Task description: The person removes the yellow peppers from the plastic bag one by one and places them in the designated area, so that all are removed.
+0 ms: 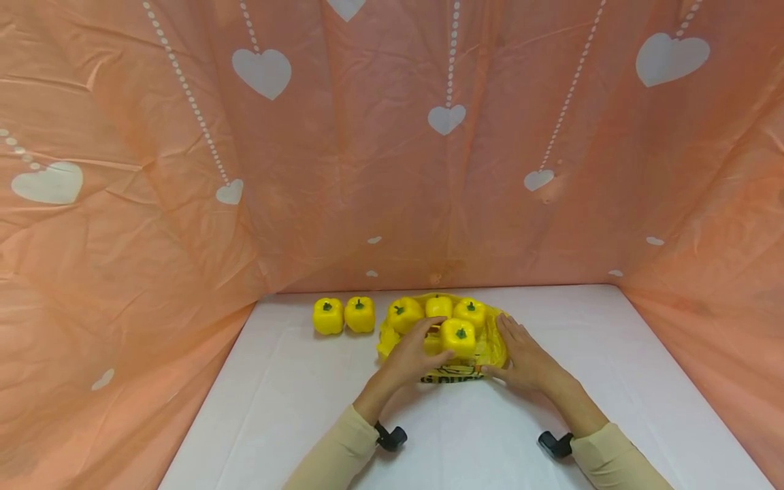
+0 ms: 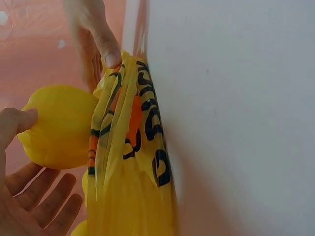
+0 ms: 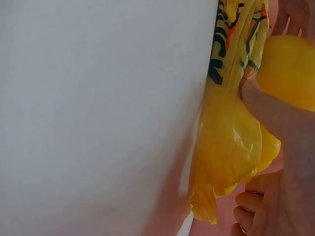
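Observation:
A yellow bell pepper (image 1: pixel 458 337) with a green stem is at the mouth of a yellow plastic bag (image 1: pixel 495 344). My left hand (image 1: pixel 407 354) holds this pepper, its thumb pressed on one side and its fingers spread along the other. In the left wrist view the pepper (image 2: pixel 59 125) sticks out past the bag's rim. My right hand (image 1: pixel 529 357) rests against the bag's right side with fingers mostly straight. Its thumb touches the printed front of the bag (image 3: pixel 231 123). Several more bell peppers (image 1: pixel 405 314) sit in the bag.
Two yellow bell peppers (image 1: pixel 327 316) stand side by side on the white table (image 1: pixel 294 401), left of the bag. An orange curtain with white hearts (image 1: pixel 392 163) encloses the table at the back and sides.

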Demonstrator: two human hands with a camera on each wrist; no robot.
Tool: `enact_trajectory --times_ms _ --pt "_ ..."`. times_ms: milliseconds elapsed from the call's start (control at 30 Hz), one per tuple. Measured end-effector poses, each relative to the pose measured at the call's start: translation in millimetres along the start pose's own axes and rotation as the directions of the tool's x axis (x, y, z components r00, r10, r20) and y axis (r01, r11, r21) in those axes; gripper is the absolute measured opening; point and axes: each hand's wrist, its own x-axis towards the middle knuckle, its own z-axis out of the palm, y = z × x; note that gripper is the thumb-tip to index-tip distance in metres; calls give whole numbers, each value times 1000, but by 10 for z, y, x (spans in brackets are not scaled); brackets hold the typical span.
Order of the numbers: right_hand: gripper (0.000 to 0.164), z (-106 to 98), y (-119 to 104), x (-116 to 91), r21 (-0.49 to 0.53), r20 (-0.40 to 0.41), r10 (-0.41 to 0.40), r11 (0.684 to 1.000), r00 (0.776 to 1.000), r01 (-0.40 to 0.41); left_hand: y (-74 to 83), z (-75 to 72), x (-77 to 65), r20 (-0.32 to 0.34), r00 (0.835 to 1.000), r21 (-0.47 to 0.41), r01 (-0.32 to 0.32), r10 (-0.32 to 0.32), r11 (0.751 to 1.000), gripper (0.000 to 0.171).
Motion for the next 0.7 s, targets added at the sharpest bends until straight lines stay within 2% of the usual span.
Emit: enact_trajectory --times_ms 700 --pt "117 -7 -14 3 13 0 -14 1000 1000 14 -140 -250 -111 -24 999 -32 -26 25 999 71"
